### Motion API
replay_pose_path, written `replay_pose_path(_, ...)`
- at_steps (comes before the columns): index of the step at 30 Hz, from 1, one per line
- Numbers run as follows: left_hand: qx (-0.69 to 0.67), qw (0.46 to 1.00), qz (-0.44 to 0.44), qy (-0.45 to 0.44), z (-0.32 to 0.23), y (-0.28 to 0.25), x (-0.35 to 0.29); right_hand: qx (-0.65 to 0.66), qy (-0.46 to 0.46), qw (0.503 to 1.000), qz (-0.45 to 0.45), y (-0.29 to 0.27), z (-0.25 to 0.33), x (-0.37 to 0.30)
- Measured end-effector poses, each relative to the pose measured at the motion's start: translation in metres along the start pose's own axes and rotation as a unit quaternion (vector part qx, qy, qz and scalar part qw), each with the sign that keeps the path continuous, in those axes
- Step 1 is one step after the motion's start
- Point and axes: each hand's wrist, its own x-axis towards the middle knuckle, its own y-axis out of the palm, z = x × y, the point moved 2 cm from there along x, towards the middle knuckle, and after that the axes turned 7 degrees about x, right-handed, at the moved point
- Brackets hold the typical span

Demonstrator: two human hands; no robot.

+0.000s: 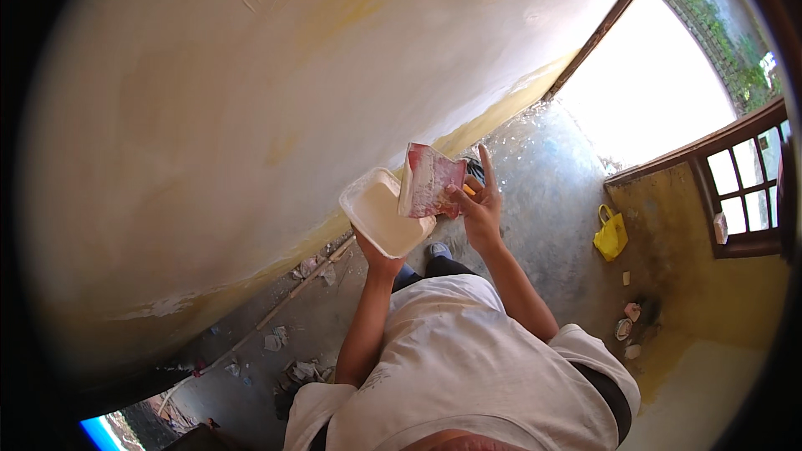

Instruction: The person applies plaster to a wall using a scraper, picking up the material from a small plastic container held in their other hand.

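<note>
In my left hand is a shallow white rectangular tub holding smooth cream-coloured paste. The fingers support it from beneath and are partly hidden by it. My right hand pinches a wide red putty scraper smeared with whitish paste, its index finger stretched out away from the tool. The scraper's left edge overlaps the tub's right rim; whether they touch I cannot tell. Beyond both stands a wall with pale coating, ridged smears near its top and yellow patches showing through.
A long pole lies along the wall's foot among scraps. On the grey floor at right stand a yellow bag and a few small pale lumps. A bright doorway and a brown-framed window are at right.
</note>
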Motion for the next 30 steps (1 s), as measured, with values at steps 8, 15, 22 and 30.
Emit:
replay_pose_path(8,-0.465,0.853,-0.071,-0.227,0.020,-0.011,-0.017,0.157,0.037,0.987,-0.024,0.010,0.021,0.086)
replay_pose_path(15,-0.459,0.841,-0.156,-0.239,0.026,-0.038,-0.045,-0.043,-0.229,0.971,-0.047,0.014,0.068,0.191)
replay_pose_path(22,-0.486,0.833,-0.130,-0.229,0.032,-0.046,-0.045,-0.099,-0.354,0.921,-0.127,0.085,0.086,0.236)
replay_pose_path(30,-0.537,0.813,-0.103,-0.199,0.014,-0.124,-0.055,-0.271,-0.676,0.677,-0.106,0.302,0.051,0.124)
